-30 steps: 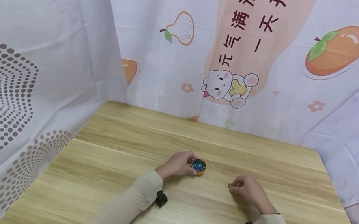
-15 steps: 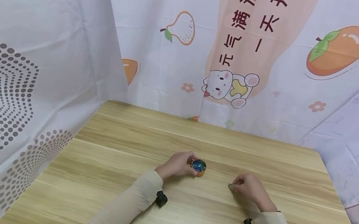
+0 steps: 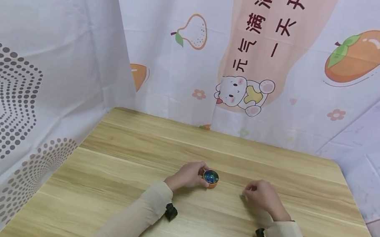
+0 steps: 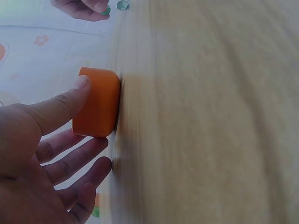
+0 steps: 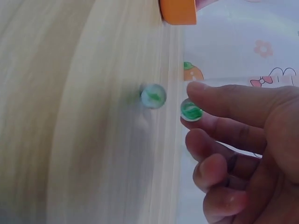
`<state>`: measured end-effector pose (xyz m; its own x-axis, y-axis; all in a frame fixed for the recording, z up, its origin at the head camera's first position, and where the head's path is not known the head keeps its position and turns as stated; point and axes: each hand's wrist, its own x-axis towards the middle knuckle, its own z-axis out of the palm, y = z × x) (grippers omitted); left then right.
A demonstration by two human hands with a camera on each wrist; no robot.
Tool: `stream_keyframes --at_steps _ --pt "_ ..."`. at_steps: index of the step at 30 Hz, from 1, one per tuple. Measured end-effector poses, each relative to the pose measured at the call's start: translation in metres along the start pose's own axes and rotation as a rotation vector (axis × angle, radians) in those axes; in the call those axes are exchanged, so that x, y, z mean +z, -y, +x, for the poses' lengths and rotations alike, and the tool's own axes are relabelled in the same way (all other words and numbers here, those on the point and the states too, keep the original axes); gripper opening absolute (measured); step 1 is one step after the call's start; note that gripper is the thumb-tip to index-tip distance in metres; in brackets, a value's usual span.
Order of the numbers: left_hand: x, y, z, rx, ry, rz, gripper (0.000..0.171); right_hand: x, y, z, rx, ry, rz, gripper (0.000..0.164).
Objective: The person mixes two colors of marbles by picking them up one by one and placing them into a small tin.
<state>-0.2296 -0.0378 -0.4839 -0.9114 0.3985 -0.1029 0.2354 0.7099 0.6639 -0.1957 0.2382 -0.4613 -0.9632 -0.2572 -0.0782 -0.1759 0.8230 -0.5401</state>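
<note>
My left hand holds a small round orange cup upright on the table, with the thumb on the near side and fingertips at the opposite side. Blue-green glassy pieces show inside the cup in the head view. To the right, my right hand pinches a clear glass marble with a green swirl between thumb and index finger. A second green-swirled marble lies on the wood just beside those fingertips. The right hand's other fingers are curled loosely.
The wood-grain table extends around both hands. A printed white curtain hangs along its far edge, and another curtain hangs at the left. Black wrist cameras sit on both sleeves.
My right hand has shifted slightly left, and its fingers now hide most of the marbles in the head view. The left hand and the orange cup stay in place.
</note>
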Motion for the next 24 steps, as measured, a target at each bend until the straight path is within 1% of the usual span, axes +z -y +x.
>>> stream_keyframes --at_steps 4,9,12,16,24 --pt "-0.001 0.0 0.0 0.013 -0.008 0.013 0.044 0.0 0.004 0.004 -0.028 -0.031 0.011 0.01" --pt "0.0 0.0 0.001 -0.009 0.0 0.001 0.047 0.004 0.007 0.009 -0.05 -0.072 0.001 0.012" --pt "0.003 0.001 0.001 -0.01 0.0 0.006 0.047 0.006 0.011 0.011 -0.061 -0.097 -0.006 0.013" --pt "0.004 0.002 0.001 -0.011 -0.001 0.007 0.047 0.008 0.019 0.014 -0.069 -0.097 0.017 0.014" --pt "0.001 0.001 0.001 -0.013 -0.006 0.003 0.048 0.01 0.029 0.023 -0.098 -0.084 0.034 0.017"
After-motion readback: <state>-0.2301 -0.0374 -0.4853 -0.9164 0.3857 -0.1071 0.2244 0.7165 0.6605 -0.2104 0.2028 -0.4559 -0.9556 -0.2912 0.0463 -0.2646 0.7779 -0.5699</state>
